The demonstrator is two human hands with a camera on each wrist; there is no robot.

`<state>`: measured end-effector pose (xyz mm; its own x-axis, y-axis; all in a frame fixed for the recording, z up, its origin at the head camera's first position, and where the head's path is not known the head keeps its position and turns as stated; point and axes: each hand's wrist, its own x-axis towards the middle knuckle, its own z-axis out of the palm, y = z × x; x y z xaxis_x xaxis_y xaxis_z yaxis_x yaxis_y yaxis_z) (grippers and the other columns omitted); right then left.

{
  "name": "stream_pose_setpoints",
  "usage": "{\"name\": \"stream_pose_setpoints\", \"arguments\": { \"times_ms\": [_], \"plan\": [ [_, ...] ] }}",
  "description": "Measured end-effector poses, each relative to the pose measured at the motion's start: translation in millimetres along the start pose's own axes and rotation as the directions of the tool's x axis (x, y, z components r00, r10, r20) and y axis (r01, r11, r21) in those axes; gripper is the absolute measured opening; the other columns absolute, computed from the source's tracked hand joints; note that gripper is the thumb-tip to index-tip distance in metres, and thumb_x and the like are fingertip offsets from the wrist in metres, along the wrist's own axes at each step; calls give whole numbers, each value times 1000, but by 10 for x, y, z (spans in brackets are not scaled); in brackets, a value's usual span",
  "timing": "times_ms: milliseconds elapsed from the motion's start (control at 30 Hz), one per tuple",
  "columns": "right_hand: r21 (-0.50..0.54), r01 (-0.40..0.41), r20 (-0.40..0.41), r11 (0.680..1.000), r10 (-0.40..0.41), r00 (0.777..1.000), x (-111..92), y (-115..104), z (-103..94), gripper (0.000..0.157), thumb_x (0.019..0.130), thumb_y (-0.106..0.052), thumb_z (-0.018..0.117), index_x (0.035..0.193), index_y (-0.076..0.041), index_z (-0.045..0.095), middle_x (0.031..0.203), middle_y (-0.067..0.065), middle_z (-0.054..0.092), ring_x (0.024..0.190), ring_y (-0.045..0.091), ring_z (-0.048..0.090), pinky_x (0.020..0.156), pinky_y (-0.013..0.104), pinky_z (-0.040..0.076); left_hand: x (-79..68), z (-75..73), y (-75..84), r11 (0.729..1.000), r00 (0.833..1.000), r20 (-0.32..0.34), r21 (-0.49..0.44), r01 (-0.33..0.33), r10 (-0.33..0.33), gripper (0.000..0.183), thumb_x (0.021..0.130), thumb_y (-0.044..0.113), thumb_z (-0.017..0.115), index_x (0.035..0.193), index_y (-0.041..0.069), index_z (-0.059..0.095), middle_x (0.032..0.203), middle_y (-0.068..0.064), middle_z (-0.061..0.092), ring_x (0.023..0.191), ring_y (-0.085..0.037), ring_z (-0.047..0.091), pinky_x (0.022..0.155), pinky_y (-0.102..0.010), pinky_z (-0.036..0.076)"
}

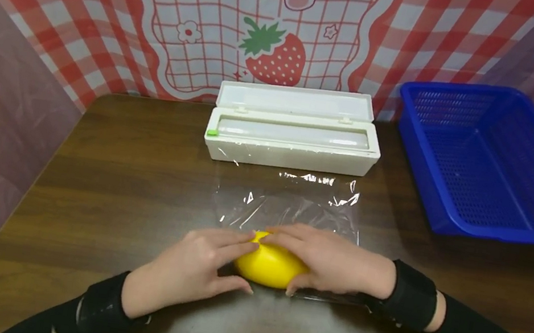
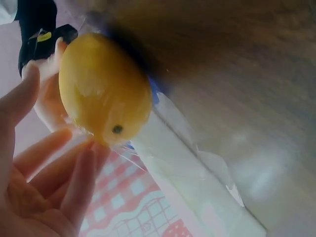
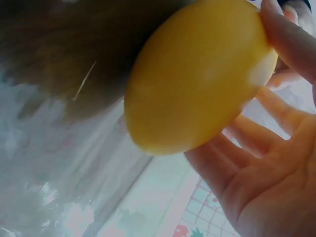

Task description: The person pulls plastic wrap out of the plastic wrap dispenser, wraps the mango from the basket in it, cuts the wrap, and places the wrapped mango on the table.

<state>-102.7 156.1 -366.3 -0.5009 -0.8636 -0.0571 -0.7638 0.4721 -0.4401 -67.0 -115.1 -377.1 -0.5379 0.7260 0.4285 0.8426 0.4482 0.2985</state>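
Note:
A smooth yellow oval fruit (image 1: 270, 266), mango-like, lies on the near part of a clear sheet of cling film (image 1: 286, 210). My right hand (image 1: 336, 260) holds its right side, fingers over the far side and thumb at the near side. From the left, my left hand (image 1: 201, 260) touches the fruit with its fingertips, while the thumb stands apart from it. In the left wrist view, a small dark spot marks the near end of the fruit (image 2: 101, 86). The right wrist view shows the right thumb and fingers along the fruit (image 3: 197, 79).
Behind the film stands a white cling film dispenser (image 1: 291, 158) with its lid raised and a green slider (image 1: 212, 132) at its left. A blue plastic basket (image 1: 437, 186) sits at the right. Red-and-white checked cloth (image 1: 127, 25) hangs along the back of the wooden table (image 1: 132, 169).

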Motion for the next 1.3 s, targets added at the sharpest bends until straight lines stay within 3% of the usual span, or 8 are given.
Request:
{"name": "stream_pose_setpoints", "arguments": {
  "times_ms": [233, 467, 633, 733, 800, 933, 1100, 1300],
  "plan": [
    [11, 30, -84, 1000, -28, 996, -23, 63, 22, 66, 74, -43, 87, 122, -15, 53, 144, 3, 51, 120, 22, 57, 94, 44, 51, 18, 49, 72, 985, 991, 129, 171, 4, -26, 57, 89, 42, 75, 134, 10, 64, 136, -16, 59, 118, -29, 57, 97, -38, 49],
    [-56, 36, -152, 998, -45, 987, -154, 84, -7, 64, 81, -48, 79, 131, -16, 56, 141, 3, 52, 119, 21, 56, 94, 42, 51, 34, 66, 88, 971, 990, 138, 238, -22, -11, 51, 89, 38, 76, 130, 11, 67, 130, -16, 61, 111, -28, 58, 89, -34, 54],
    [-122, 126, -319, 984, -159, 934, -397, 101, -55, 34, 85, -31, 81, 112, -16, 68, 110, -6, 64, 97, 10, 61, 82, 29, 54, 33, 73, 92, 972, 990, 142, 233, -23, -11, 49, 89, 38, 76, 130, 12, 67, 130, -15, 60, 110, -27, 56, 87, -34, 55],
    [-138, 198, -351, 970, -235, 906, -523, 92, -36, 14, 91, -27, 76, 101, -18, 70, 96, -12, 63, 85, 3, 58, 76, 20, 51, 31, 78, 86, 972, 991, 136, 233, -28, -3, 49, 89, 38, 77, 130, 12, 67, 129, -15, 60, 109, -28, 55, 87, -33, 55],
    [-141, 228, -339, 964, -263, 903, -597, 92, -13, 9, 92, -27, 74, 97, -20, 70, 91, -15, 61, 81, 1, 56, 74, 17, 49, 31, 78, 83, 972, 991, 130, 231, -30, -1, 49, 88, 38, 77, 129, 13, 68, 128, -15, 60, 109, -28, 55, 86, -33, 55],
    [-150, 220, -271, 964, -254, 928, -715, 132, 24, 17, 84, -25, 82, 90, -22, 67, 84, -16, 56, 75, 0, 52, 67, 15, 47, 22, 75, 80, 973, 992, 129, 230, -27, -3, 49, 88, 38, 77, 129, 14, 68, 129, -14, 59, 108, -27, 55, 82, -33, 57],
    [-155, 91, -116, 984, -109, 987, -838, 205, 72, 33, 68, -33, 90, 84, -26, 61, 81, -18, 49, 72, -1, 49, 60, 21, 46, 8, 81, 72, 974, 993, 119, 224, -23, -4, 48, 88, 39, 76, 129, 15, 68, 128, -13, 59, 108, -27, 55, 80, -33, 57],
    [-120, 2, -27, 993, -6, 1000, -917, 257, 146, 31, 74, -27, 87, 78, -28, 57, 79, -19, 43, 67, -1, 45, 58, 21, 43, -2, 73, 64, 976, 994, 106, 216, -20, -3, 48, 87, 38, 78, 128, 15, 69, 126, -13, 59, 109, -26, 55, 81, -34, 57]
  ]
}}
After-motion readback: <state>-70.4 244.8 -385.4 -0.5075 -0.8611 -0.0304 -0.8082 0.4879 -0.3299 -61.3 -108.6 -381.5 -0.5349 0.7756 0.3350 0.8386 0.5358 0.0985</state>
